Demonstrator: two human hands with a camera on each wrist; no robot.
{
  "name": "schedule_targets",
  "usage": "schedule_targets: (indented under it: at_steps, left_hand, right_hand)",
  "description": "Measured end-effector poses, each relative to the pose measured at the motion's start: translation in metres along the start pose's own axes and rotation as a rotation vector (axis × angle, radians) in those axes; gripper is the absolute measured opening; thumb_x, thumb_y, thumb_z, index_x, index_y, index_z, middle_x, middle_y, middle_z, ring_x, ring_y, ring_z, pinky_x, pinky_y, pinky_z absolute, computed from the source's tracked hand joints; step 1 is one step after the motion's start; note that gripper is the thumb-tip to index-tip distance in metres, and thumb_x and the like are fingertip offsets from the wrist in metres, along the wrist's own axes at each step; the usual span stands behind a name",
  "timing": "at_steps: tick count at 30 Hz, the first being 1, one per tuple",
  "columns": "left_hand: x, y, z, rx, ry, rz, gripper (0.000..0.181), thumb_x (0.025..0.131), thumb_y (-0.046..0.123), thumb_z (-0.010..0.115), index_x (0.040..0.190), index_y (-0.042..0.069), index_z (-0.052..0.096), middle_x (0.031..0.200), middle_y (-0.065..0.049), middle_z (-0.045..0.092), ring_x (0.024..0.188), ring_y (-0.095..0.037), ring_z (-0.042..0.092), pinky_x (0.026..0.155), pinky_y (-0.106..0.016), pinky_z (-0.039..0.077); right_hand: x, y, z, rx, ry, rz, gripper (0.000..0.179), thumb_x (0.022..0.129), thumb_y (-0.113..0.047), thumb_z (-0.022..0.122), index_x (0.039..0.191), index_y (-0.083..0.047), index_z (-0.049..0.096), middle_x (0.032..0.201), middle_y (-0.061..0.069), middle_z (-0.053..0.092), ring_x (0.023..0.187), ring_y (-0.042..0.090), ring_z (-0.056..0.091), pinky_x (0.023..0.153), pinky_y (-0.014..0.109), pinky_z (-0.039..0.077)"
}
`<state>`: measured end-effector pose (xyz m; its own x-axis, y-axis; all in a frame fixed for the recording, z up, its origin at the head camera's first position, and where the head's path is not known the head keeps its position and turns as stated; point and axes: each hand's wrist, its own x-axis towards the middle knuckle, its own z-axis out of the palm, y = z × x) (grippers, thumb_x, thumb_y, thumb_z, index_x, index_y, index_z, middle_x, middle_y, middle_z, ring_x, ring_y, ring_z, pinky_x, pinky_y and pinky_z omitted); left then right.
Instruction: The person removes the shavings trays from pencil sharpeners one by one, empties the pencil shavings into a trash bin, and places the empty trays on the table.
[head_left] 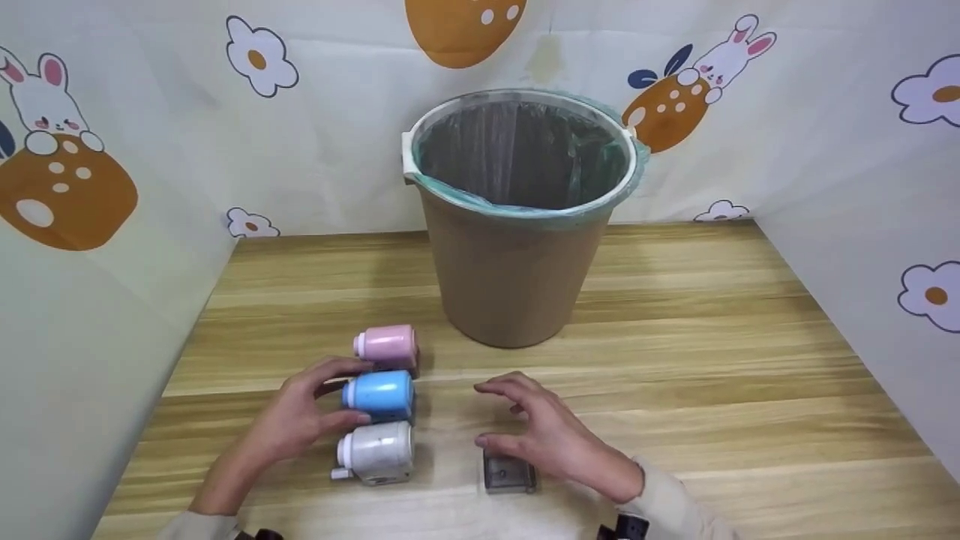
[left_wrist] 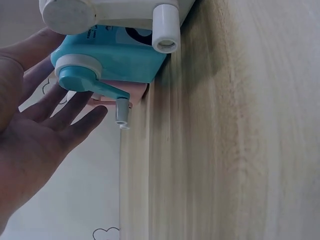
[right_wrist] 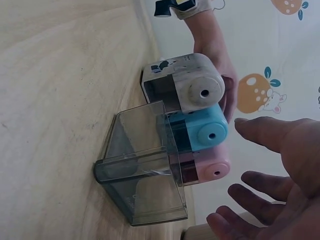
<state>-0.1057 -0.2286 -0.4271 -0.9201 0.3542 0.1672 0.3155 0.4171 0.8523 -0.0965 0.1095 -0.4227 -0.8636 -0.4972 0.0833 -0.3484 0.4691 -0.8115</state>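
Note:
Three crank pencil sharpeners stand in a row on the table. The pink sharpener is farthest, the blue sharpener is in the middle, and the white marbled sharpener is nearest. My left hand reaches in from the left, its thumb and fingers spread about the blue sharpener's crank end. In the left wrist view those fingers are extended beside the blue crank. My right hand, fingers loosely bent and holding nothing, hovers by a dark see-through shavings drawer. The right wrist view shows the drawer as an open-topped box.
Behind the sharpeners stands a tall brown bin lined with a thin green bag. The wood-grain table is enclosed by cloth walls printed with rabbits and flowers.

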Motion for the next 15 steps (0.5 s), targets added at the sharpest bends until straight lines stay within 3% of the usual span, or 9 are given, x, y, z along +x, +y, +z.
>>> schedule_targets:
  at_steps: [5, 9, 12, 15]
  left_hand:
    - [0.003, -0.004, 0.001, 0.014, -0.025, -0.028, 0.062, 0.076, 0.014, 0.085, 0.132, 0.003, 0.061, 0.128, -0.014, 0.064, 0.117, 0.001, 0.056, 0.105, -0.028, 0.051]
    - [0.005, -0.004, 0.003, 0.041, -0.032, -0.05, 0.064, 0.076, 0.013, 0.086, 0.133, 0.002, 0.06, 0.128, -0.015, 0.064, 0.122, -0.018, 0.059, 0.106, -0.044, 0.049]
    - [0.006, -0.003, 0.004, 0.052, -0.034, -0.054, 0.063, 0.076, 0.011, 0.086, 0.132, 0.001, 0.06, 0.13, -0.018, 0.064, 0.123, -0.034, 0.058, 0.105, -0.046, 0.049]
    - [0.007, -0.004, 0.005, 0.055, -0.034, -0.051, 0.06, 0.076, 0.009, 0.085, 0.131, 0.0, 0.061, 0.131, -0.021, 0.063, 0.122, -0.04, 0.058, 0.104, -0.046, 0.05]
  right_hand:
    - [0.005, 0.002, 0.001, 0.017, -0.004, -0.015, 0.054, 0.085, -0.032, 0.08, 0.133, -0.014, 0.062, 0.13, 0.002, 0.063, 0.114, 0.03, 0.06, 0.098, 0.042, 0.052]
    - [0.01, 0.003, 0.002, 0.035, 0.003, -0.026, 0.053, 0.085, -0.029, 0.08, 0.133, -0.014, 0.063, 0.129, 0.003, 0.064, 0.113, 0.03, 0.06, 0.098, 0.042, 0.052]
    - [0.013, 0.002, 0.004, 0.043, -0.001, -0.035, 0.054, 0.085, -0.028, 0.08, 0.134, -0.013, 0.062, 0.13, 0.005, 0.063, 0.115, 0.031, 0.06, 0.099, 0.043, 0.052]
    - [0.016, 0.001, 0.005, 0.045, -0.016, -0.033, 0.056, 0.085, -0.027, 0.08, 0.135, -0.011, 0.061, 0.131, 0.005, 0.062, 0.117, 0.031, 0.06, 0.1, 0.044, 0.052]
